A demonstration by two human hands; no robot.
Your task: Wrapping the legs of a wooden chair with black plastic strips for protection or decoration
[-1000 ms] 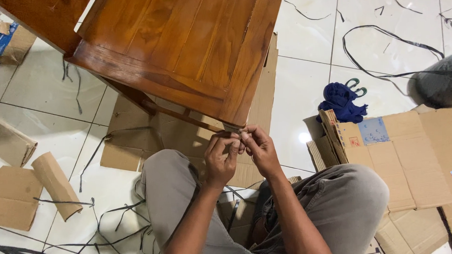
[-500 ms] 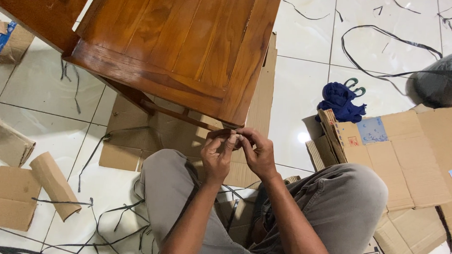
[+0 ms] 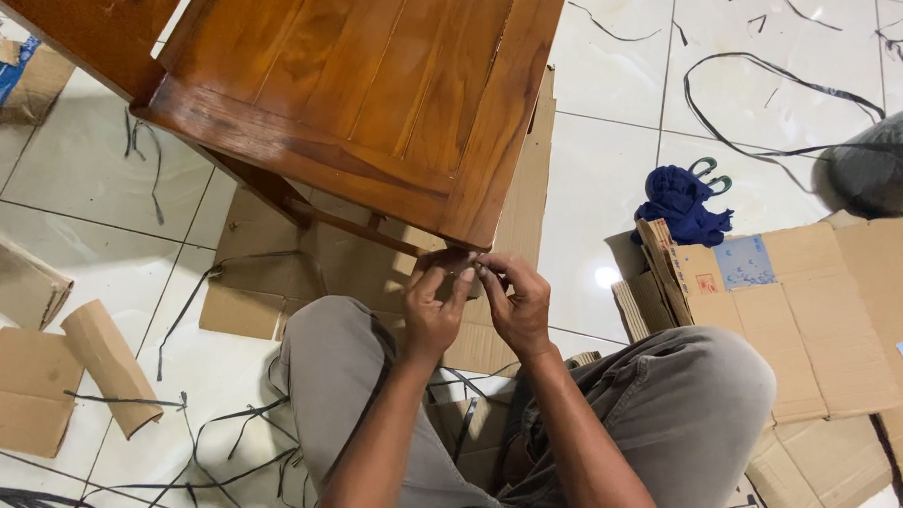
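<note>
A brown wooden chair seat (image 3: 357, 90) fills the upper middle of the head view, and its near corner points at me. Just under that corner my left hand (image 3: 433, 308) and my right hand (image 3: 517, 301) meet, fingertips together. Both pinch a small piece (image 3: 468, 269) right at the chair's corner; it is too small and too covered by fingers to identify. My knees in grey trousers (image 3: 686, 412) frame the hands on both sides.
Flattened cardboard (image 3: 271, 278) lies under the chair. Opened cardboard boxes (image 3: 820, 317) sit at the right, cardboard scraps (image 3: 27, 389) at the left. Black straps (image 3: 768, 75) trail over the white tiles. A blue cloth (image 3: 678, 202) and a dark plastic bag (image 3: 890, 154) lie at the far right.
Both hands have crept slightly up toward the chair's corner. The left fingers have stretched upward against the right fingertips. The chair stays put.
</note>
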